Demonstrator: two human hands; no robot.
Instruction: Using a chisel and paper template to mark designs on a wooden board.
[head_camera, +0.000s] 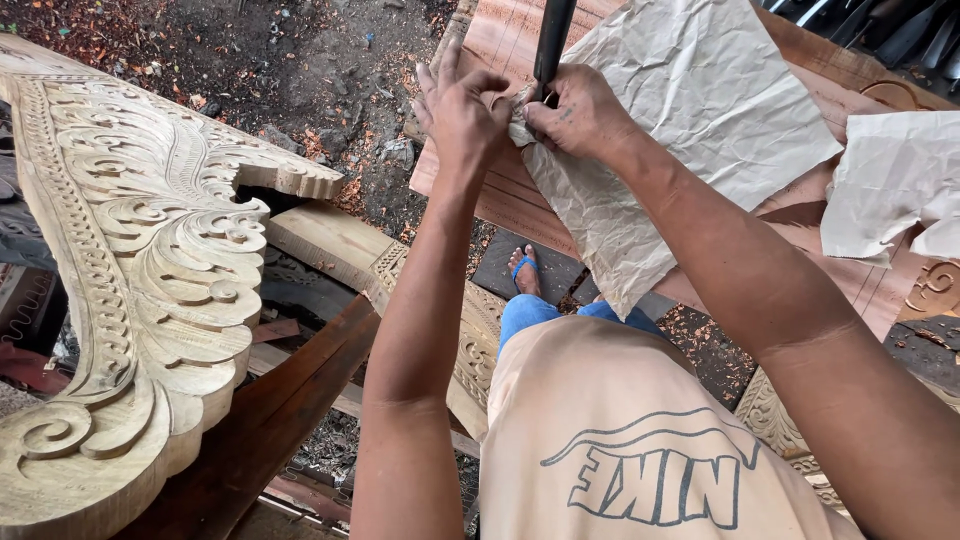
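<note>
Crumpled brown paper sheet (680, 110) lies on the reddish wood panel (500, 190), lower corner hanging off the edge. Thin, light, limp, tears easily; best pinched at an edge with the panel backing it. Right hand (580, 115) fisted around a dark tool handle (552, 40), tip pressed at the sheet's left edge. Left hand (460, 105) alongside, thumb and forefinger apparently pinching that edge, other fingers loosely extended. Both forearms reach forward. Carved pale panel (140, 260) sits to the left.
</note>
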